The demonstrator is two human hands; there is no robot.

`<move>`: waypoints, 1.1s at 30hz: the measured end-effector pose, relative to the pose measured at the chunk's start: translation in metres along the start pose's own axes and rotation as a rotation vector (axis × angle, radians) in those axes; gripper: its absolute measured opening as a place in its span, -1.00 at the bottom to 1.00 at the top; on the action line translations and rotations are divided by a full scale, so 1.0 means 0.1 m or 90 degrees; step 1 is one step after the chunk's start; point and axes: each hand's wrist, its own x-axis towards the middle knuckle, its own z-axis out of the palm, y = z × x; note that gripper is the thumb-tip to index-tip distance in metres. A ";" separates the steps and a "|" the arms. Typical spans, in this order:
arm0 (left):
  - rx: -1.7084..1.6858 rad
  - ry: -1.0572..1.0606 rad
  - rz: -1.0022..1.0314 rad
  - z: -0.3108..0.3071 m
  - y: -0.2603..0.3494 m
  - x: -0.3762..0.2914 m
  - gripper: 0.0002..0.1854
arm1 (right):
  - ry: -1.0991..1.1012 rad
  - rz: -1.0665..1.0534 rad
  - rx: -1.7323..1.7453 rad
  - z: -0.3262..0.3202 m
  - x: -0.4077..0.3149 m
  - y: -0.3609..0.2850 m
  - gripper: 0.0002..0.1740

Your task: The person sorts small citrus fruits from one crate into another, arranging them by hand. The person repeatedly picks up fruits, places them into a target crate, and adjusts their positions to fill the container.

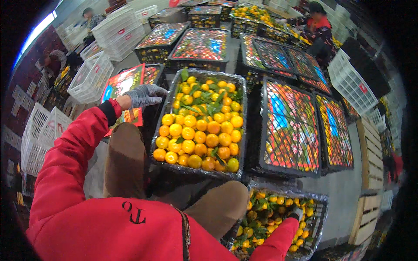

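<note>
My left hand (146,96), in a grey knit glove, is beside the left rim of a black plastic crate (243,98) lined with clear film. Its fingers point to the rim, slightly apart; nothing shows in them. Rows of orange mandarins (200,137) fill the near part of this crate. Farther back, more mandarins lie looser among green leaves (209,104). At the lower right, my right hand (296,212) reaches into a second film-lined crate (321,222) of mandarins and leaves. The fingers are hidden among the fruit, so their hold cannot be made out.
A printed red cardboard sheet (125,81) lies on a crate at the left. Several lidded crates with printed covers (290,127) stand right and ahead. White plastic baskets (119,32) are stacked at the left. Wooden pallets (372,153) stand right. A person (318,29) works at the back right.
</note>
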 end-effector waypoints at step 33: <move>-0.145 0.242 0.014 0.98 -1.02 -0.06 -0.50 | -0.686 -0.855 -0.031 -0.40 -5.19 -5.78 -0.50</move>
